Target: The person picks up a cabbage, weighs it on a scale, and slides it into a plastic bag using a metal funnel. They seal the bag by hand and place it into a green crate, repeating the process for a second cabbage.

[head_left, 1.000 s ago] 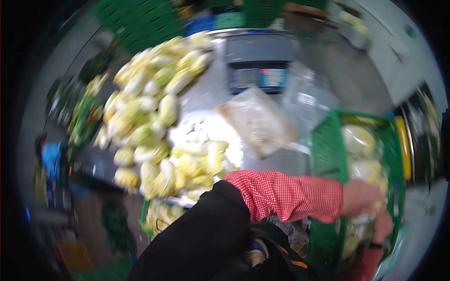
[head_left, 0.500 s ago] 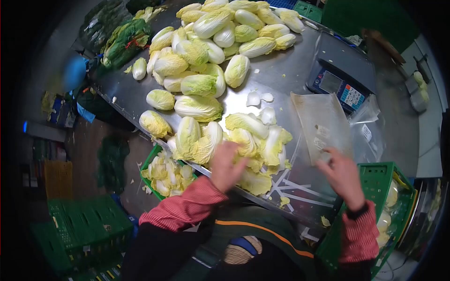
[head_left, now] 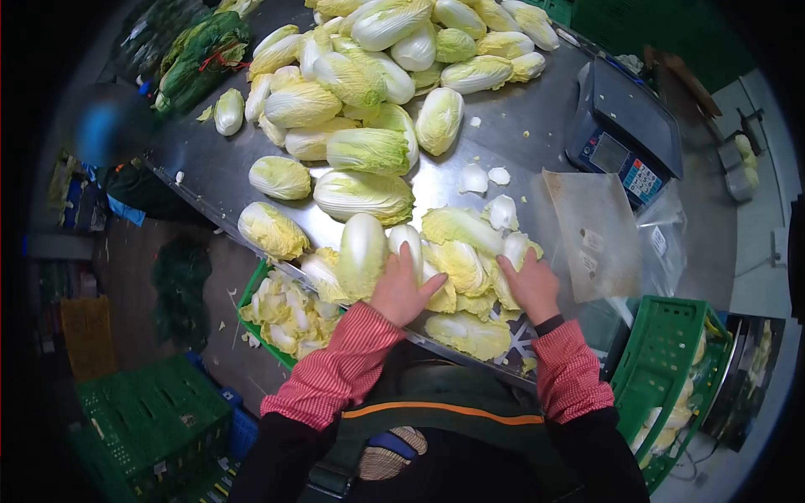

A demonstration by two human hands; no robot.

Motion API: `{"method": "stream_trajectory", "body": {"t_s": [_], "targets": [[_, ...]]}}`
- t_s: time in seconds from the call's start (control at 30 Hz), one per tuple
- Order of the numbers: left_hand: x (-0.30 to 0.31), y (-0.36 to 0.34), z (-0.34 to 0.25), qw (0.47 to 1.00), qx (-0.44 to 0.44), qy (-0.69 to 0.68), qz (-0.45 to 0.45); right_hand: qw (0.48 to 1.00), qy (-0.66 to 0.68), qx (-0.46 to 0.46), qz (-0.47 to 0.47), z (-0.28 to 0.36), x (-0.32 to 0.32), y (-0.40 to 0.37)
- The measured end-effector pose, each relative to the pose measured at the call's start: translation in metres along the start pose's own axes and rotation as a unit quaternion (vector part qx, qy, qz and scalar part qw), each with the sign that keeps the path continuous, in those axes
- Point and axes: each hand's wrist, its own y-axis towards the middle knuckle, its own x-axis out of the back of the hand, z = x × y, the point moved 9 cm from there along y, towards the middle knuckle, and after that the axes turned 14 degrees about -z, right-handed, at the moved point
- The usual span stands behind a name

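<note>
My left hand (head_left: pixel 404 289) lies at the left side of a heap of loose Chinese cabbage leaves (head_left: pixel 461 267), thumb spread from the fingers, close beside a whole Chinese cabbage (head_left: pixel 362 256). On the heap's right side is my right hand (head_left: pixel 532 287), its fingers apart and touching the outer leaves. Neither hand is closed round anything. One flat yellow leaf (head_left: pixel 470 335) rests at the table's near edge, below the heap. White leaf scraps (head_left: pixel 474 178) lie just beyond it.
Many trimmed cabbages (head_left: pixel 352 84) cover the far part of the metal table (head_left: pixel 511 126). A scale (head_left: pixel 625 138) and plastic bags (head_left: pixel 591 235) are at right. Leaves fill a green crate (head_left: pixel 289 314) below the left edge; another green crate (head_left: pixel 662 335) stands at right. A blurred person is at far left.
My right hand has moved left from beside the plastic bag to the leaf heap. My left hand has settled against the heap's left side. The view has shifted slightly.
</note>
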Motion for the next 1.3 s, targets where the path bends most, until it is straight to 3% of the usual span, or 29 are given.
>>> {"method": "stream_trajectory", "body": {"t_s": [0.07, 0.2, 0.23, 0.27, 0.33, 0.47, 0.53, 0.6, 0.67, 0.8, 0.87, 0.93, 1.17, 1.3], "targets": [[-0.014, 0.006, 0.004, 0.995, 0.082, -0.025, 0.042, 0.998, 0.069, 0.001, -0.003, 0.014, 0.004, -0.003], [-0.033, 0.014, 0.013, 0.979, 0.147, -0.139, -0.027, 0.992, 0.118, 0.039, -0.008, 0.063, -0.010, -0.020], [-0.052, 0.015, 0.020, 0.973, 0.146, -0.171, -0.047, 0.992, 0.120, 0.034, 0.035, 0.075, -0.014, -0.022], [-0.058, 0.014, 0.021, 0.966, 0.154, -0.202, -0.053, 0.978, 0.200, 0.033, 0.039, 0.080, -0.020, -0.020], [-0.063, 0.013, 0.017, 0.948, 0.163, -0.269, -0.058, 0.934, 0.352, 0.023, 0.049, 0.078, -0.036, -0.017], [-0.055, 0.005, -0.005, 0.925, 0.164, -0.341, -0.025, 0.786, 0.613, -0.067, 0.049, 0.089, -0.036, -0.026], [-0.037, 0.002, -0.005, 0.900, 0.173, -0.399, -0.037, 0.810, 0.584, -0.035, 0.051, 0.104, -0.018, -0.031], [0.007, -0.007, -0.011, 0.896, 0.128, -0.415, -0.094, 0.817, 0.574, -0.001, 0.054, 0.131, 0.021, -0.047], [0.056, -0.018, -0.010, 0.896, 0.060, -0.399, -0.184, 0.801, 0.592, 0.065, 0.059, 0.166, 0.051, -0.060], [0.146, -0.057, 0.022, 0.879, 0.028, -0.364, -0.307, 0.767, 0.602, 0.198, 0.103, 0.250, 0.074, -0.101], [0.157, -0.072, 0.058, 0.816, 0.078, -0.477, -0.315, 0.761, 0.589, 0.250, 0.110, 0.284, 0.074, -0.117], [0.171, -0.077, 0.070, 0.720, 0.076, -0.614, -0.313, 0.770, 0.553, 0.302, 0.096, 0.312, 0.066, -0.129], [0.159, -0.073, 0.092, 0.678, 0.061, -0.673, -0.289, 0.823, 0.464, 0.326, 0.032, 0.314, 0.054, -0.130], [0.171, -0.063, 0.095, 0.661, 0.050, -0.686, -0.300, 0.826, 0.442, 0.351, 0.009, 0.328, 0.065, -0.133]]}}
